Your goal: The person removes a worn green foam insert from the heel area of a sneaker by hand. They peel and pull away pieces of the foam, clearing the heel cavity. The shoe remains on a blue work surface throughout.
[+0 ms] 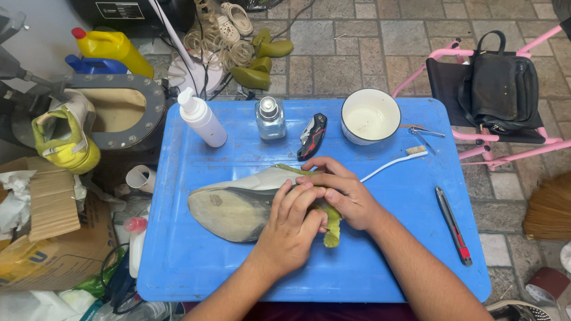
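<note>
On a blue table (196, 267) over stone paving, mid-frame in the head view, pressing the left hand (291, 229) and right hand (339, 190), fingers closed, onto a yellow-green insole (332, 224) at the heel of a white shoe (238, 199) lying sole-up, seemingly midway, insole not yet fully seated, toothbrush (392, 161) lying unused at right.

Blue plastic table (238, 270) (scuffed), white bottle (202, 119), glass jar (270, 118), folding knife (312, 136), bowl (370, 116), toothbrush (394, 163), utility knife (452, 224), shoe (238, 201)
</note>
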